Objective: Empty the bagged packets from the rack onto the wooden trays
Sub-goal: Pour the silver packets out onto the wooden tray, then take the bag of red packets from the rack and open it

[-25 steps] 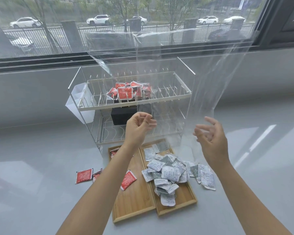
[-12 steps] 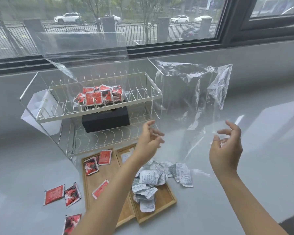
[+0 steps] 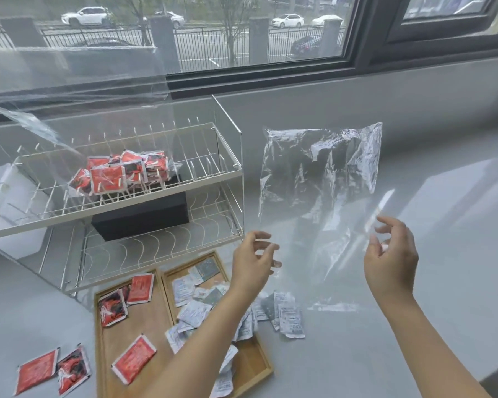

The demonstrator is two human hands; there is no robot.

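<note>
An empty clear plastic bag (image 3: 319, 182) hangs crumpled in the air between my raised hands, its lower edge near the table. My left hand (image 3: 253, 262) and my right hand (image 3: 391, 254) flank it with fingers apart, and I see no firm grip. On the white wire rack (image 3: 227, 176), the upper shelf holds a clear bag of red packets (image 3: 121, 173). Below stand two wooden trays: the left tray (image 3: 153, 320) holds red packets, the right tray (image 3: 259, 360) a heap of white packets (image 3: 193, 311), partly behind my left forearm.
A black box (image 3: 141, 214) sits on the rack's lower shelf, and a white holder (image 3: 9, 196) hangs at its left end. Two red packets (image 3: 52, 369) lie on the table left of the trays. Some white packets (image 3: 288, 314) lie off the right tray.
The empty bag has dropped from high in front of the window and folded over on itself. Both hands and my view have shifted right, away from the rack.
</note>
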